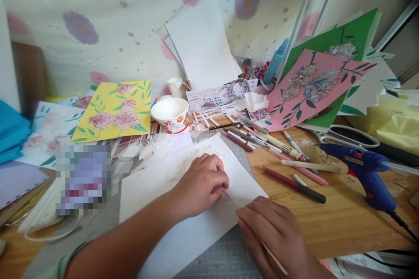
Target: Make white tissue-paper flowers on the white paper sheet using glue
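Observation:
Over a large white sheet of paper (196,235) my left hand (203,181) is closed, thumb against curled fingers. What it pinches, if anything, is hidden. My right hand (275,229) grips a thin wooden stick (272,254), whose far end reaches up to the left fingertips. Behind the left hand, small white bits (178,166) form a low, pale patch on the sheet, partly covered by the hand. The paper lies on a grey cutting mat (225,248).
A paper bowl (170,115) stands behind the sheet, a yellow flower picture (111,113) left of it. Scattered pens (281,178) and a blue glue gun (369,174) lie at right, near scissors (353,136). A pink flower picture (294,109) leans behind them.

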### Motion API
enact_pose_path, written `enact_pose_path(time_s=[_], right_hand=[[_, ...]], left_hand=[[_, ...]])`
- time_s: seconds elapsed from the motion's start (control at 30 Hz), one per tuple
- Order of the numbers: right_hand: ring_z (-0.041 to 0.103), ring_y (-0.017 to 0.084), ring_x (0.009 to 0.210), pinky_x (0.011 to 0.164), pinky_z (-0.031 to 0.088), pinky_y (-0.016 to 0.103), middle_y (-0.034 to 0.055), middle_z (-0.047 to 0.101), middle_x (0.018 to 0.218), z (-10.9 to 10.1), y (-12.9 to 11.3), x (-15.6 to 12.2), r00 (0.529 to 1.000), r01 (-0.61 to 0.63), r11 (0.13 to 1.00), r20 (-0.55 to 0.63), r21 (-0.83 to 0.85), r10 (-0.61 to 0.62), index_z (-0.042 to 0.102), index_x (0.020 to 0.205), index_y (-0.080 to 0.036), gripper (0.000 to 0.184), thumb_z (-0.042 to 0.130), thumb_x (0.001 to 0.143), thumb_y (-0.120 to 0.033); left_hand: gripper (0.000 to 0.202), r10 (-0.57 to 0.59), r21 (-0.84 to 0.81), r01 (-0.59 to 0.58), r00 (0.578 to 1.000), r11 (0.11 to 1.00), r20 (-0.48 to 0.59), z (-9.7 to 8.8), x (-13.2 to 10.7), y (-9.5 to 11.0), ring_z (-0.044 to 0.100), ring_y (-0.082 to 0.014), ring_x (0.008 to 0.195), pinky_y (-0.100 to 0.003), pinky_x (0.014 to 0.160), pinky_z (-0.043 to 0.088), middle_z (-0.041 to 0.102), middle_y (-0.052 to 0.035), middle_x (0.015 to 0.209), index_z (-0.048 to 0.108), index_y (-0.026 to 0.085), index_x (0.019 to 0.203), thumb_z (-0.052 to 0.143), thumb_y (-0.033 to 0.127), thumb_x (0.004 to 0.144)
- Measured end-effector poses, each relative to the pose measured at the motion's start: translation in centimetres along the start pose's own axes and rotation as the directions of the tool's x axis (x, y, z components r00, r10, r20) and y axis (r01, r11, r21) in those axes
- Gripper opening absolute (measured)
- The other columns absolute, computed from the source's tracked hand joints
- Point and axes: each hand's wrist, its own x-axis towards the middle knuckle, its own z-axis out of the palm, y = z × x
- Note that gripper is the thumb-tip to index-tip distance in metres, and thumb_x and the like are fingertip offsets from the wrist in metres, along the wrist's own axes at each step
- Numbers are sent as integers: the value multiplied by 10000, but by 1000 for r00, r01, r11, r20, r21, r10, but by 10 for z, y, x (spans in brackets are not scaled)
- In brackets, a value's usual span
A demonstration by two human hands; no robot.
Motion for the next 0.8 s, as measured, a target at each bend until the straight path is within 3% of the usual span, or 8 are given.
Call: enact_pose_path(time_s=[0.17, 0.43, 0.57, 0.67, 0.8], right_hand=[[579, 141, 637, 586, 483, 252, 47, 615, 702, -12, 1, -3, 994, -61, 998, -85, 34, 63, 589, 865, -139, 158, 486, 845, -20], [573, 153, 623, 569, 498, 276, 47, 621, 709, -5, -1, 3, 999, 0, 999, -33, 50, 2, 614, 978, -129, 198, 496, 860, -23], [599, 165, 659, 613, 524, 290, 58, 645, 743, -3, -1, 2, 999, 22, 1000, -45, 21, -21, 610, 992, -138, 186, 507, 869, -44], [615, 165, 644, 594, 522, 281, 58, 650, 733, -3, -2, 3, 998, 33, 999, -55, 8, -32, 613, 974, -135, 170, 499, 878, -52], [639, 160, 643, 611, 536, 271, 58, 666, 733, -3, 0, 3, 995, 72, 997, -65, -39, -74, 618, 950, -140, 152, 481, 909, -88]], left_hand=[[168, -2, -36, 1, 1000, 999, -25, -1, -1, -4, 512, -176, 912, -342, 823, 373, 554, -8, 909, 643, 198, 748, 602, 35, 737], [127, -51, -93, 49, 998, 994, -21, -3, 0, -6, 538, -196, 951, -343, 850, 395, 585, -20, 940, 613, 205, 775, 587, 82, 759], [114, -143, -152, 125, 983, 981, -115, -27, -5, -16, 555, -185, 892, -312, 813, 425, 598, -20, 914, 589, 207, 828, 512, 130, 795], [101, -295, -31, 294, 940, 955, -171, -52, -18, -35, 558, -185, 824, -303, 757, 422, 604, -10, 877, 584, 211, 813, 487, 182, 808], [123, -419, 118, 418, 908, 901, -20, -70, -45, -55, 582, -209, 859, -321, 765, 429, 617, -14, 947, 612, 222, 869, 537, 224, 772]])
